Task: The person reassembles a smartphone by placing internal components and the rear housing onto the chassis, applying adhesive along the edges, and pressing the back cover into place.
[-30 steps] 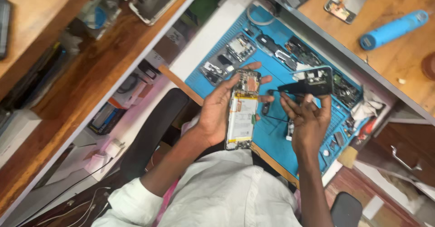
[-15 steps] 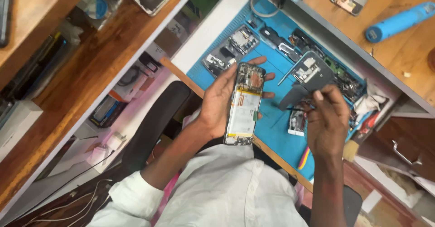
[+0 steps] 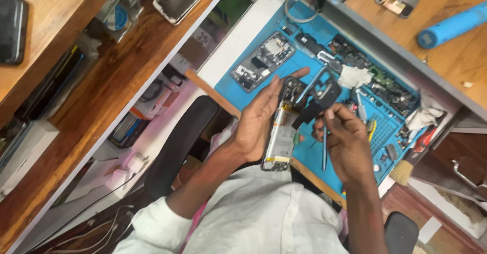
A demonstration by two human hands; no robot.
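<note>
Opened smartphone body (image 3: 280, 132), a long slim frame with its back off and its metal innards and pale battery showing, stands on edge in the left hand (image 3: 258, 119), which is wrapped around it with the thumb on the near side and the fingers stretched along the far edge. It hangs in the air above the near edge of the blue silicone work mat (image 3: 309, 155), close to the person's chest. The right hand (image 3: 345, 142) is curled closed around two things: one thin metal tweezers-like tool (image 3: 324, 150) that points down from the fist, and one dark flat plastic piece (image 3: 317, 104) pinched at the fingertips, just beside the top of the phone body.

On the mat lie many small parts. One second phone circuit frame (image 3: 264, 61), grey and rectangular, sits near the mat's far left corner. One crumpled white cloth (image 3: 353, 75) rests toward the middle of the far edge, and one pale bristle brush (image 3: 403, 172) lies at the mat's right edge. On the wooden shelf (image 3: 456, 51) beyond, one blue cylindrical tool (image 3: 451, 25) lies on its side. One black chair arm (image 3: 180, 142) shows below the left forearm
</note>
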